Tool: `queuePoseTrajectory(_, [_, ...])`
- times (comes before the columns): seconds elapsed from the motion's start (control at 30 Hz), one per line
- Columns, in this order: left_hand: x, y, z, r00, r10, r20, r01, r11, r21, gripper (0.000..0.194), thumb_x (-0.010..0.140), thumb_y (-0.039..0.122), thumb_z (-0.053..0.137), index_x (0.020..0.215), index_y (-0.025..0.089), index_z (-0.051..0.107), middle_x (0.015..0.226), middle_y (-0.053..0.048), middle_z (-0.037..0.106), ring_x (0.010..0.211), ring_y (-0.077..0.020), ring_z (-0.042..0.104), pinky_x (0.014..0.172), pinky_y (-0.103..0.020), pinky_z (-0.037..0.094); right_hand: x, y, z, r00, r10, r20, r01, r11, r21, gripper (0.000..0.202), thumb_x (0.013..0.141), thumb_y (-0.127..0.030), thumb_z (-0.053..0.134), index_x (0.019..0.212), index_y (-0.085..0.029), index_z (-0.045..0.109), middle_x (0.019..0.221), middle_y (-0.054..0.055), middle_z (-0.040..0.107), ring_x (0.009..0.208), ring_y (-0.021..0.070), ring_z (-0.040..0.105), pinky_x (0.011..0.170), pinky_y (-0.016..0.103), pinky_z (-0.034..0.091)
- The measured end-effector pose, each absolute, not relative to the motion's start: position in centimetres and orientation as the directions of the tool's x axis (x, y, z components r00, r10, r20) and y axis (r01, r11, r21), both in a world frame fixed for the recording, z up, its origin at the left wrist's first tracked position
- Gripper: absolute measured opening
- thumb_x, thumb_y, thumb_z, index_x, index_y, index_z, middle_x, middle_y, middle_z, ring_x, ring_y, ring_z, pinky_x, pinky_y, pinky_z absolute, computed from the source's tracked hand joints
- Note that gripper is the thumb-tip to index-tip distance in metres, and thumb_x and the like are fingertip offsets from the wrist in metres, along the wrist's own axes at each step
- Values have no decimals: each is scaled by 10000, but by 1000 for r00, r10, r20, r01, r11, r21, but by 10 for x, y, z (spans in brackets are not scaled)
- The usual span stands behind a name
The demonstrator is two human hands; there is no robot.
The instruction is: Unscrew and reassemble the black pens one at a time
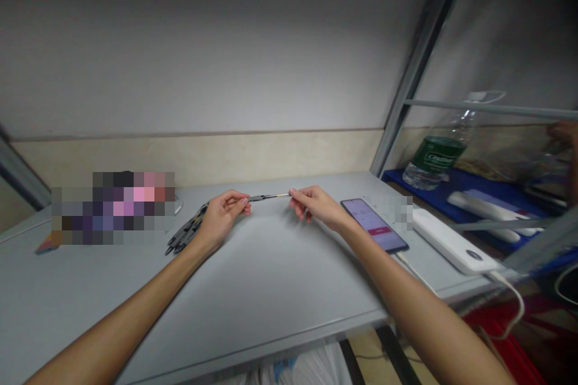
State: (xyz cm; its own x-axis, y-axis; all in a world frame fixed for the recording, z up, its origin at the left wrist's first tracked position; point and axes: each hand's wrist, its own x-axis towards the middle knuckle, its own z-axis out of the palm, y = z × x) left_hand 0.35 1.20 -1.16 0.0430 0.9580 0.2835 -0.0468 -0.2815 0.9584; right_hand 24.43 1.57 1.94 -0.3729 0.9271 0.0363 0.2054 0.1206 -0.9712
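Note:
My left hand (222, 215) pinches the left end of a dark grey pen barrel (257, 198) over the desk. A thin pen refill (282, 195) with a gold-coloured section extends in line from the barrel's right end. Its far tip is pinched between the thumb and index finger of my right hand (315, 204), the other fingers curled below. Beside and partly behind my left wrist, several dark pens (183, 239) lie in a bunch on the grey desk (280, 277).
A lit phone (376, 225) with a cable lies right of my right hand, near a white power bank (451, 243). A blurred-out object (112, 210) stands at the left. Beyond the metal post (409, 72) are a water bottle (436, 159) and part of another person's hand (564, 132).

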Motion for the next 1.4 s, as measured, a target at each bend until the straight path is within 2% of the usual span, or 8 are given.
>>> queuePoseTrajectory(0.1, [3, 12, -12, 46, 958, 285, -55, -282, 958, 306, 665, 367, 727, 831, 129, 632, 687, -27, 663, 636, -127, 629, 694, -274, 513, 245, 16, 20, -354, 926, 130, 115, 181, -977, 311, 714, -417, 676, 830, -152, 562, 609, -15, 537, 511, 91, 500, 372, 171, 365])
queuePoseTrajectory(0.2, [2, 14, -14, 53, 955, 291, -55, -289, 956, 297, 677, 359, 719, 842, 128, 630, 695, -29, 665, 646, -126, 631, 699, -266, 505, 245, 15, 20, -358, 927, 116, 118, 168, -979, 359, 685, -389, 707, 935, -163, 580, 666, -8, 564, 538, 95, 517, 366, 167, 362])
queuePoseTrajectory(0.37, [3, 16, -16, 65, 952, 298, -42, -295, 954, 276, 693, 341, 707, 843, 127, 619, 688, -22, 656, 647, -120, 625, 690, -250, 496, 241, 14, 19, -352, 930, 103, 83, 140, -987, 295, 737, -427, 639, 792, -139, 605, 638, 8, 554, 534, 93, 514, 378, 176, 384])
queuePoseTrajectory(0.5, [2, 15, -16, 64, 950, 307, -35, -305, 952, 270, 710, 341, 692, 854, 126, 614, 690, -21, 651, 652, -118, 621, 692, -250, 493, 239, 16, 19, -301, 938, 172, -14, 176, -984, 283, 649, -302, 722, 866, -157, 611, 706, 11, 580, 639, 129, 568, 422, 190, 439])
queuePoseTrajectory(0.67, [0, 15, -15, 48, 952, 302, -24, -301, 953, 273, 712, 353, 686, 840, 126, 605, 682, -18, 643, 638, -117, 614, 689, -257, 487, 240, 18, 18, -259, 945, 200, -98, 181, -979, 258, 695, -355, 684, 819, -136, 627, 728, 40, 604, 642, 128, 580, 457, 201, 457])
queuePoseTrajectory(0.97, [-3, 18, -13, -9, 947, 321, 0, -321, 947, 295, 699, 373, 690, 831, 122, 610, 688, -19, 632, 627, -115, 601, 668, -250, 480, 246, 25, 17, -67, 962, 263, -181, 248, -952, 347, 610, -210, 711, 936, -172, 600, 806, 18, 599, 711, 149, 608, 529, 238, 496])
queuePoseTrajectory(1.2, [-6, 20, -11, -54, 944, 326, 5, -327, 945, 310, 684, 382, 698, 828, 119, 619, 674, -20, 627, 622, -121, 591, 647, -248, 475, 247, 30, 16, 61, 956, 288, -214, 294, -931, 322, 587, -185, 691, 883, -174, 566, 712, -9, 602, 687, 141, 582, 527, 238, 486])
queuePoseTrajectory(1.4, [-5, 19, -12, -48, 945, 323, -7, -323, 946, 298, 690, 380, 695, 826, 125, 621, 671, -11, 630, 622, -111, 591, 657, -240, 471, 248, 30, 16, 77, 955, 288, -213, 298, -931, 335, 577, -184, 684, 883, -182, 547, 718, -15, 601, 682, 137, 579, 528, 235, 483])
